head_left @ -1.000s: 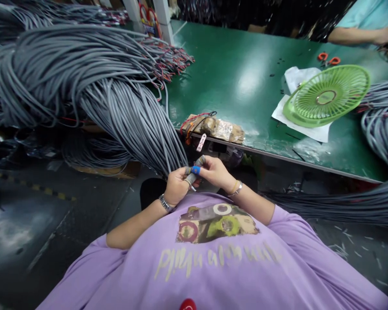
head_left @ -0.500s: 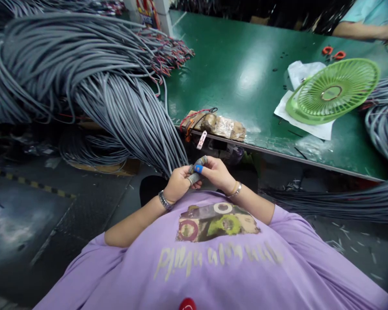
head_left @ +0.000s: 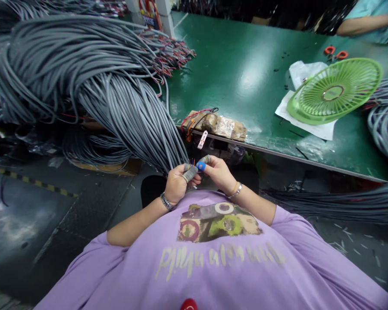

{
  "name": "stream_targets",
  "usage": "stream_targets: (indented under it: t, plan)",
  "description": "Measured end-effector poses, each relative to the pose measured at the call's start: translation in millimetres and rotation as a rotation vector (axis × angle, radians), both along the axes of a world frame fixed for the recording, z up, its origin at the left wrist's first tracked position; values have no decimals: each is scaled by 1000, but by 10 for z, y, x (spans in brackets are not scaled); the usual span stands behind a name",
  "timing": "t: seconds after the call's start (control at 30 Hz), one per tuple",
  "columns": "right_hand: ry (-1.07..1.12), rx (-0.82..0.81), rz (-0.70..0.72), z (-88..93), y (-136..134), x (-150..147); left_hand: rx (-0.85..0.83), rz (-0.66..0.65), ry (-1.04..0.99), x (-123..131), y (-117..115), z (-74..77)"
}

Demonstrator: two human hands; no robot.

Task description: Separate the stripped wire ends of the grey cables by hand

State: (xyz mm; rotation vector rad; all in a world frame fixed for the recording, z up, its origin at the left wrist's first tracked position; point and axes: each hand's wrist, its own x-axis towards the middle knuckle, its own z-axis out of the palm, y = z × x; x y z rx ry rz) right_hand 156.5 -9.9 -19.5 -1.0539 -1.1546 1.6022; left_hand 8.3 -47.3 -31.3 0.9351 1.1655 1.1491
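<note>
- Head view: thin wires [head_left: 194, 162] poke up between the two hands, beside the end of the grey bundle [head_left: 139, 116] and below the edge of the worktop [head_left: 220, 73].
- The left hand [head_left: 176, 185] appears to have its fingers clamped on the wires, thumb on top; the cable beneath is hidden.
- The right hand [head_left: 220, 173] has its blue-wrapped thumb and taped index finger near the tips; whether they grip a wire, I cannot tell.
- For neat handling, the left pinch should sit close below the tips, firm but not crushing.
- The right fingers would best take one wire at a time, parting colours gently without sharp bends.
</note>
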Motion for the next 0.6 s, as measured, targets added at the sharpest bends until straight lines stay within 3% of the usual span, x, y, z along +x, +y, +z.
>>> stream_targets:
  t: [0.17, 0.43, 0.6]
  plan:
    - [38, -25, 1, -30, 15, -1, 14, -2, 17, 11, -6, 41]
    - [179, -164, -110, -157, 187, 137, 20, 38, 17, -23, 19, 91]
    - [163, -232, -41, -106, 436, 158, -52, 32, -64, -8, 111, 236]
